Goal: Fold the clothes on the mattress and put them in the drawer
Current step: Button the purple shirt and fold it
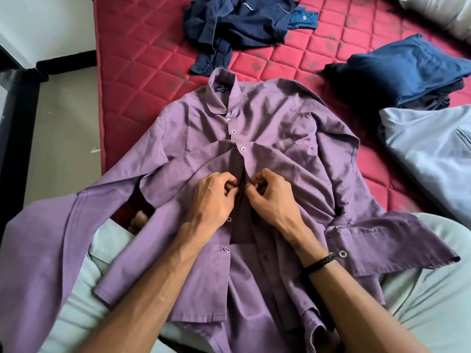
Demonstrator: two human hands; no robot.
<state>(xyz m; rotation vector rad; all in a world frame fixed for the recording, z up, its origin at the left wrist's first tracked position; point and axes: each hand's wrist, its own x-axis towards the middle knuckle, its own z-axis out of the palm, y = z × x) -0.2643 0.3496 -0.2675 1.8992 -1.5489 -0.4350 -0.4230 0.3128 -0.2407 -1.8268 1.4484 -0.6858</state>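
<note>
Red quilted mattress (142, 80) fills our view, its left edge running beside the floor. Across it and onto our lap lies the purple shirt (267, 128), collar toward the far edge, hem toward us, so its long axis runs straight away from us. Both hands meet at the button strip midway: our left hand (211, 197) pinches one front edge, our right hand (272, 197) pinches the other, equally near. Buttoning looks like the step underway.
</note>
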